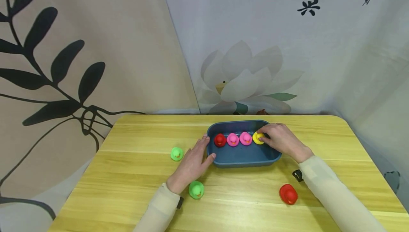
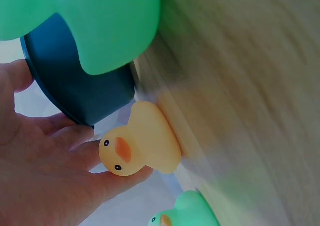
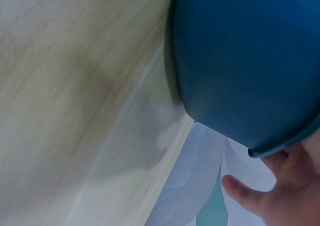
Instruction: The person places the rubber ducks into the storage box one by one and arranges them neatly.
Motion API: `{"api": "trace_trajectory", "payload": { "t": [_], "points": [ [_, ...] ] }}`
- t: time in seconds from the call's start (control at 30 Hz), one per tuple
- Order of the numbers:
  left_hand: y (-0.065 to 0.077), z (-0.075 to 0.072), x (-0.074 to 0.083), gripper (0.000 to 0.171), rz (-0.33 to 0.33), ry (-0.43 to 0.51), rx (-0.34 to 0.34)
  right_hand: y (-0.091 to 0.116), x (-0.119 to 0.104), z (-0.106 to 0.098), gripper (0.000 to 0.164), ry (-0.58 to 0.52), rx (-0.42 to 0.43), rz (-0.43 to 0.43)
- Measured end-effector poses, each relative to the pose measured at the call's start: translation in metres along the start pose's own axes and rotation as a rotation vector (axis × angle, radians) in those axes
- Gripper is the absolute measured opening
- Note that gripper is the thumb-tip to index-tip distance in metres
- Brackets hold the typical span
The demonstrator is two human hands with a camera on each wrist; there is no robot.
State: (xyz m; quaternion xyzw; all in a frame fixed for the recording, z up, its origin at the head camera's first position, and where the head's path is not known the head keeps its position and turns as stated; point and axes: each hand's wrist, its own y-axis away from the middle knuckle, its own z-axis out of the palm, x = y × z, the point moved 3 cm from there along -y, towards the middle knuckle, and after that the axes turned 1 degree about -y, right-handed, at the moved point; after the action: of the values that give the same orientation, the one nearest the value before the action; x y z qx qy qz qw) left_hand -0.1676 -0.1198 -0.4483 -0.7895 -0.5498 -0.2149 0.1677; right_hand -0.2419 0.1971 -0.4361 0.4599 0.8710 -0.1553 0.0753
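A dark blue rectangular tub (image 1: 247,160) stands on the table, with a row of rubber ducks inside: a red duck (image 1: 219,140), two pink ducks, one a pink duck (image 1: 233,139), and a yellow duck (image 1: 257,138) at the right end. My right hand (image 1: 282,139) reaches over the tub's right side and pinches that yellow duck; in the right wrist view the tub wall hides its fingertips. My left hand (image 1: 193,161) touches the tub's left rim with spread, fairly straight fingers. Beside it in the left wrist view is another yellow duck (image 2: 150,141), hidden in the head view.
One green duck (image 1: 176,154) sits left of my left hand, and a second green duck (image 1: 196,189) is by the left wrist. Near my right forearm lies a red duck (image 1: 288,194). The wooden table (image 1: 134,175) ends at a printed cloth backdrop (image 1: 134,47).
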Motion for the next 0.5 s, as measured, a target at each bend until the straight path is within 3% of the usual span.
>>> {"api": "trace_trajectory", "payload": {
  "t": [0.5],
  "points": [
    [0.001, -0.0008, -0.0001, 0.072, 0.006, -0.011, 0.001, 0.0076, -0.004, -0.0039, 0.032, -0.054, 0.035, 0.0]
  ]
}}
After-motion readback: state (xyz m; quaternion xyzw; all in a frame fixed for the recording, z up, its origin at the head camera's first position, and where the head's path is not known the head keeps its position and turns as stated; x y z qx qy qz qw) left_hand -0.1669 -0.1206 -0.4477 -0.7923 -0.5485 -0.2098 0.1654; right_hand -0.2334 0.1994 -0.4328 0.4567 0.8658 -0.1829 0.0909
